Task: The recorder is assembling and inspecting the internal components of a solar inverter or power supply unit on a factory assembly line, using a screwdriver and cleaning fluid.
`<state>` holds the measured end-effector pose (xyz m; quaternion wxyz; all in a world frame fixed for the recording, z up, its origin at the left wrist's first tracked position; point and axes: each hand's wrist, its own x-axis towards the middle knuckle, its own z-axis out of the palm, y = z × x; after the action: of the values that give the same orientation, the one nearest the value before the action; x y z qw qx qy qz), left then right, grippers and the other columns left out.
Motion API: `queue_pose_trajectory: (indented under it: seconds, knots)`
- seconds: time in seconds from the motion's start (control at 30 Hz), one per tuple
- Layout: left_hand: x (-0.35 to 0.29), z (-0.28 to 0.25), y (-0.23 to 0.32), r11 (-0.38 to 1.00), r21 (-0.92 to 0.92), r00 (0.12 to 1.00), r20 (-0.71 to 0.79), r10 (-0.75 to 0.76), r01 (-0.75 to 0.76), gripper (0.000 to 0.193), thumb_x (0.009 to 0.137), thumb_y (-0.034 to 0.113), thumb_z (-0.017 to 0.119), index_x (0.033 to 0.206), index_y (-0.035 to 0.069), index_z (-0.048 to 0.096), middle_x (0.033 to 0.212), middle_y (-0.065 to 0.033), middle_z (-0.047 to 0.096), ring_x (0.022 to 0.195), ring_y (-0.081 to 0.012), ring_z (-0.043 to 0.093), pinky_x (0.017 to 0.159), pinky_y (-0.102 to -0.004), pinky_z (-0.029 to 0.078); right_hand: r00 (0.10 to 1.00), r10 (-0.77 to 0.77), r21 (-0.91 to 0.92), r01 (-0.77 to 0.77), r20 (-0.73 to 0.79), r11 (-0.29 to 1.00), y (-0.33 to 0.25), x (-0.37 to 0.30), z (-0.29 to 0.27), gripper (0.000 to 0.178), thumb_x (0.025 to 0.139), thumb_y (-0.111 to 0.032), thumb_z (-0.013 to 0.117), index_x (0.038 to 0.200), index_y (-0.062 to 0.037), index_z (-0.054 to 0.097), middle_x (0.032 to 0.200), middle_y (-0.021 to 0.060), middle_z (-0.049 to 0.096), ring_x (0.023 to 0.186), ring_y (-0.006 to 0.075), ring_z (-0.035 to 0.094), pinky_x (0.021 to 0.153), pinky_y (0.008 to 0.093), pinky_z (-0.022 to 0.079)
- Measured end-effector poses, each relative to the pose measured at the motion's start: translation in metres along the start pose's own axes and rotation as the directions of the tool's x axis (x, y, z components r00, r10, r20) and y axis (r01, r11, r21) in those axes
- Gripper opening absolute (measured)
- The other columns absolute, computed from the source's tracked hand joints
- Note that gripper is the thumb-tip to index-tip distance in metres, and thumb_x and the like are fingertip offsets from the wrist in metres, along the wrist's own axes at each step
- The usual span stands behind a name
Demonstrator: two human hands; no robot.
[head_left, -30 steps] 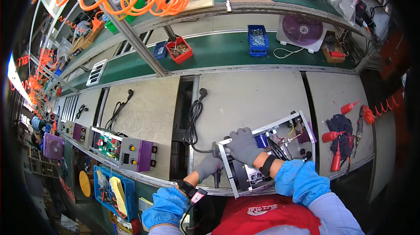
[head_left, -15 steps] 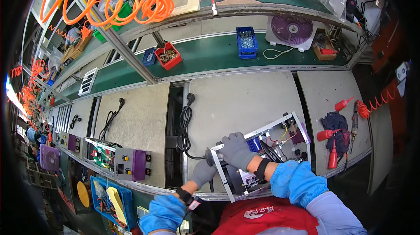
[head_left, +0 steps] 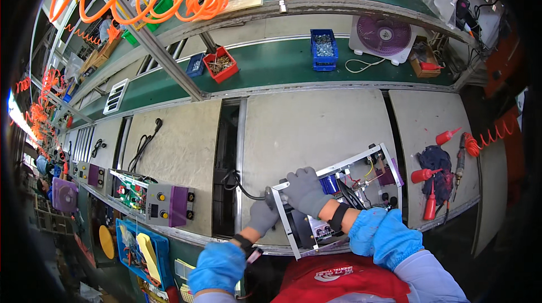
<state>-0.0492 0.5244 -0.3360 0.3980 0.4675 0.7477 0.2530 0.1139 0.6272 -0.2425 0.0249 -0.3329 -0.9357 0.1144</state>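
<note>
An open metal chassis (head_left: 342,166) with wiring inside stands at the bench's near edge. My right hand (head_left: 306,192), in a grey glove, is curled over its left end from the inside; the fingertips are hidden. Just outside that end, my left hand (head_left: 263,216), also gloved, has its fingers closed at the panel, where a black power cord (head_left: 244,191) runs in. The cord rises from the dark gap between the bench plates, its plug out of sight. A blue cylindrical part (head_left: 329,185) sits inside the chassis beside my right hand.
Red squeeze bottles (head_left: 430,206), a dark cloth (head_left: 435,162) and a screwdriver-like air tool (head_left: 459,162) lie at right. Another unit (head_left: 169,206) with a purple cover stands left. Beyond are a red bin (head_left: 221,65), blue bin (head_left: 323,50) and purple fan (head_left: 384,36). Orange hoses (head_left: 206,7) hang overhead.
Most of the black power cord has slid down off the bench plate into the gap, and its plug has gone from sight. My left hand has shifted slightly up, closer to the chassis end.
</note>
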Motion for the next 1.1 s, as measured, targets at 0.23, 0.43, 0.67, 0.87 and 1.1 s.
queue_pose_trajectory:
  seconds: [0.23, 0.43, 0.67, 0.87, 1.1]
  knots:
    - [0.007, -0.008, -0.012, 0.996, 0.020, 0.981, 0.173, 0.083, -0.088, 0.037, 0.083, 0.032, 0.063, 0.108, 0.005, 0.061, 0.086, -0.0185, 0.068, 0.075, -0.0377, 0.066, 0.066, -0.0439, 0.053, 1.000, 0.001, -0.030, -0.001, 0.004, 1.000, 0.006, 0.001, 0.004, 0.029, 0.082, -0.039, 0.064, 0.097, -0.0162, 0.071, 0.092, 0.0039, 0.060, 0.093, 0.0230, 0.056, 0.088, 0.0415, 0.037]
    - [-0.006, -0.003, 0.015, 0.988, 0.112, 0.993, 0.048, 0.105, -0.110, 0.034, 0.079, 0.028, 0.068, 0.101, 0.002, 0.063, 0.083, -0.0198, 0.067, 0.074, -0.0401, 0.065, 0.067, -0.0448, 0.053, 1.000, -0.016, -0.027, 0.016, -0.021, 1.000, 0.007, -0.002, 0.001, 0.029, 0.083, -0.040, 0.063, 0.097, -0.0161, 0.071, 0.092, 0.0040, 0.060, 0.092, 0.0231, 0.056, 0.088, 0.0423, 0.037]
    - [-0.005, -0.026, 0.037, 0.988, 0.087, 0.966, 0.238, 0.104, -0.128, 0.033, 0.081, 0.025, 0.062, 0.105, 0.002, 0.062, 0.077, -0.0203, 0.067, 0.072, -0.0377, 0.067, 0.070, -0.0432, 0.054, 1.000, -0.006, -0.020, 0.005, -0.017, 1.000, 0.008, 0.002, 0.001, 0.029, 0.084, -0.039, 0.061, 0.091, -0.0141, 0.073, 0.094, 0.0045, 0.061, 0.095, 0.0226, 0.055, 0.088, 0.0403, 0.036]
    - [-0.010, -0.022, 0.029, 0.993, -0.030, 0.949, 0.300, -0.101, 0.115, 0.026, 0.081, 0.022, 0.063, 0.101, 0.005, 0.064, 0.077, -0.0172, 0.066, 0.076, -0.0365, 0.067, 0.067, -0.0444, 0.053, 0.999, -0.026, 0.001, 0.026, -0.027, 1.000, 0.002, 0.000, -0.003, 0.028, 0.084, -0.039, 0.062, 0.094, -0.0150, 0.072, 0.093, 0.0049, 0.060, 0.093, 0.0234, 0.055, 0.088, 0.0416, 0.036]
    - [0.000, -0.010, 0.021, 0.978, 0.130, 0.987, 0.037, 0.159, -0.163, 0.033, 0.081, 0.027, 0.064, 0.106, 0.005, 0.061, 0.088, -0.0187, 0.067, 0.080, -0.0384, 0.067, 0.070, -0.0442, 0.053, 0.997, -0.014, 0.002, 0.014, -0.072, 1.000, 0.006, 0.001, 0.003, 0.027, 0.082, -0.038, 0.063, 0.086, -0.0137, 0.073, 0.093, 0.0050, 0.060, 0.093, 0.0233, 0.055, 0.086, 0.0410, 0.036]
